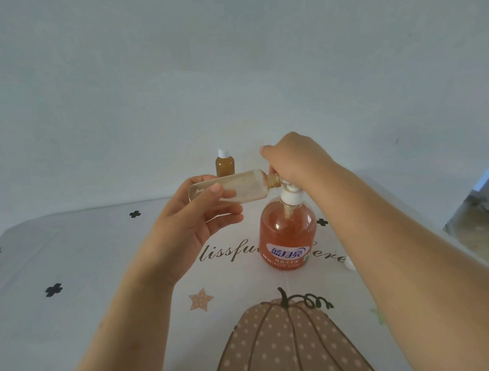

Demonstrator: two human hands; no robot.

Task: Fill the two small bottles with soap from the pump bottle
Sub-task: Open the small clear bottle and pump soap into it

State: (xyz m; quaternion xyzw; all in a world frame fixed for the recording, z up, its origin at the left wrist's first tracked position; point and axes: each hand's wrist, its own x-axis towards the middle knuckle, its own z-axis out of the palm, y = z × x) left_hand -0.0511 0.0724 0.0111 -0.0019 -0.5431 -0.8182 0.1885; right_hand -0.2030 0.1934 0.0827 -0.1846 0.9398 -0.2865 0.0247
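My left hand (202, 214) holds a small clear bottle (243, 188) on its side, its open neck against the nozzle of the pump bottle (287, 234). A thin layer of soap lies along the small bottle's lower wall. The pump bottle is round, holds orange soap and has a white pump head. My right hand (296, 158) sits on top of the pump head, fingers curled over it. A second small bottle (224, 163), full of amber soap and closed with a white cap, stands upright behind my left hand.
A tablecloth (84, 269) with a pumpkin print, script lettering and black flowers covers the table. A small white cap (349, 264) lies to the right of the pump bottle, partly hidden by my right forearm. The table's right edge drops to a floor (483, 218).
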